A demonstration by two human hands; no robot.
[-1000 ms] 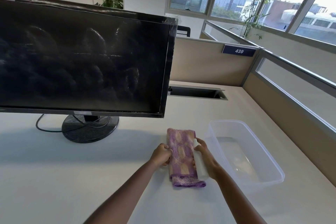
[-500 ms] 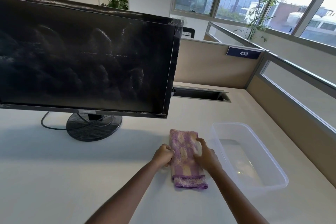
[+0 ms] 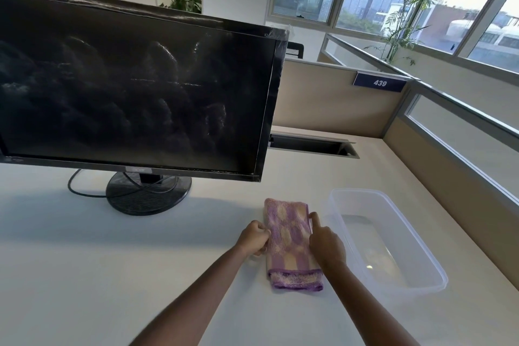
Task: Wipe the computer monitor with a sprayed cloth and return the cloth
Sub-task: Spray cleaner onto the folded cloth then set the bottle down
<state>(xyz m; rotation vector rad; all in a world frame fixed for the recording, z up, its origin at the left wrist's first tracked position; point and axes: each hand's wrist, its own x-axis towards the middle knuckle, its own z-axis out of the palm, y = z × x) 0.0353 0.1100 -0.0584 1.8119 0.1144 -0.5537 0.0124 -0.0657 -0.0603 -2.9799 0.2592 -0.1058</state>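
Observation:
The black computer monitor (image 3: 134,98) stands on a round base at the left of the white desk, its dark screen smeared with streaks. A folded purple and beige cloth (image 3: 289,236) lies flat on the desk below the screen's right corner. My left hand (image 3: 252,239) is closed on the cloth's left edge. At the right edge, my right hand (image 3: 325,241) grips the cloth with its index finger stretched forward. No spray bottle is visible.
A clear plastic container (image 3: 356,191) sits just right of the cloth, close to my right hand. The monitor's base (image 3: 148,194) and cable lie to the left. A cable slot (image 3: 311,146) and beige partitions (image 3: 331,98) border the desk behind and to the right.
One second ago my right hand held a white spray bottle over the cloth; the bottle has gone out of sight and that hand now rests on the cloth's right edge. My left hand stayed put.

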